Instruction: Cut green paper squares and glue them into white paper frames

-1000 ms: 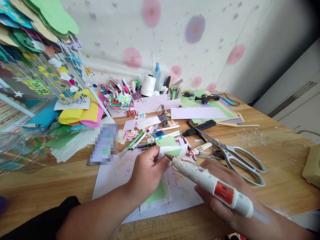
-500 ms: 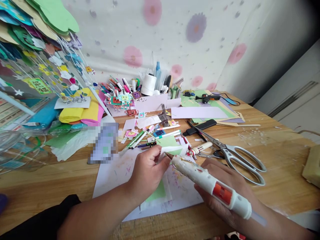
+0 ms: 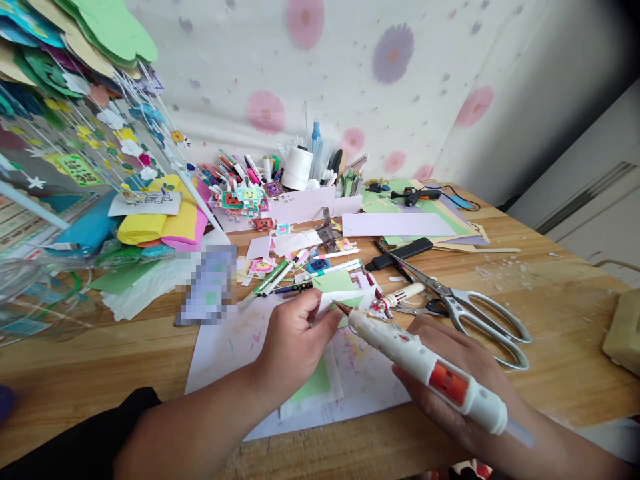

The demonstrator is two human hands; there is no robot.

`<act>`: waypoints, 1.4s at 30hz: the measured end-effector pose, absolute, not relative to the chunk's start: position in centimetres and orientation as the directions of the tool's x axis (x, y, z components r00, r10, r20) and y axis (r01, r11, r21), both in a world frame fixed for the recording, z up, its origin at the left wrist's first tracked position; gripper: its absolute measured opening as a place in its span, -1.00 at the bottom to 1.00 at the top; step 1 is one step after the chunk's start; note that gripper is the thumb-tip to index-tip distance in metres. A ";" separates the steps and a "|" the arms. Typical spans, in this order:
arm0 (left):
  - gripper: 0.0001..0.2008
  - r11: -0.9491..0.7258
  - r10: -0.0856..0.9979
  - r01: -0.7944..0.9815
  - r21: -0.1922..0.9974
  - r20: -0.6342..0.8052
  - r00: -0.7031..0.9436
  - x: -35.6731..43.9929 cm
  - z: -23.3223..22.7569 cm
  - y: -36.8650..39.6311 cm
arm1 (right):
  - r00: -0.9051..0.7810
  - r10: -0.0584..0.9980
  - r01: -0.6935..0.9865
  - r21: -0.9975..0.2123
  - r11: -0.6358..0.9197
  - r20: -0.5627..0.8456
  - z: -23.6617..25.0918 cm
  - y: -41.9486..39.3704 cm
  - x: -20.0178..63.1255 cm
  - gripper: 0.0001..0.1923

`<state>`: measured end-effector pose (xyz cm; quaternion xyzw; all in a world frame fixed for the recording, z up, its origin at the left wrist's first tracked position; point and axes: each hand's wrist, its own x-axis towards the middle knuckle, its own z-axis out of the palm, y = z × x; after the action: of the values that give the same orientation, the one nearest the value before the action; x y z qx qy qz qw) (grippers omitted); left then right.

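Observation:
My left hand [image 3: 293, 343] pinches a small white piece of paper [image 3: 334, 299] between thumb and fingers, above the work sheet. Wrapped around the grip of a white hot glue gun [image 3: 393, 347] is my right hand [image 3: 465, 380]. The gun has an orange inner part, and a translucent glue stick [image 3: 520, 432] sticks out of its back end. Its brown-stained nozzle points left at the paper, close to my left fingertips; I cannot tell if they touch. Beneath both hands lies a large marked white sheet [image 3: 225, 353] with a pale green piece [image 3: 315, 383] on it.
Large scissors [image 3: 473, 310] lie right of my right hand. Behind are a black cutter [image 3: 400, 255], several markers [image 3: 275, 277], paper scraps and a pen box [image 3: 310, 207]. A second glue gun [image 3: 415, 196] lies at the back. A hanging paper mobile [image 3: 100, 120] stands left, near a blurred-out phone-shaped object [image 3: 207, 287].
The glue gun and my right hand have shifted slightly to the right, so the nozzle is a little farther from my left thumb. My left hand has barely moved.

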<state>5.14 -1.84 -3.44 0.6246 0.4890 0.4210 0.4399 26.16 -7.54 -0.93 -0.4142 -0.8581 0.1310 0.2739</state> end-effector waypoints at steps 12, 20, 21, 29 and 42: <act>-0.81 -0.148 0.981 0.248 0.957 0.110 0.160 5.1 -3.0 -1.9 | -0.473 0.804 0.662 -0.456 0.595 0.361 -0.8 -7.7 26.6 -0.82; -0.86 -0.175 0.972 0.222 0.959 0.133 0.193 4.9 -2.9 -1.9 | -0.455 0.819 0.699 -0.429 0.572 0.350 -0.5 -7.9 27.2 -0.85; -0.86 -0.180 0.972 0.228 0.957 0.138 0.191 4.8 -3.0 -1.9 | -0.453 0.823 0.708 -0.422 0.566 0.344 -0.5 -8.0 27.3 -0.86; -0.87 -0.187 0.974 0.212 0.959 0.152 0.171 4.8 -2.6 -2.0 | -0.416 0.845 0.728 -0.434 0.531 0.336 -1.0 -7.9 28.1 -0.90; -0.85 -0.115 0.987 0.157 0.981 0.094 0.132 4.8 -2.4 -2.0 | -0.363 0.857 0.736 -0.452 0.504 0.366 -0.7 -8.0 28.4 -0.87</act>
<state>4.81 -2.05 -2.41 0.5952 0.4805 0.4507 0.4601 28.43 -8.02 -0.67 -0.4864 -0.8187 0.1058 0.2863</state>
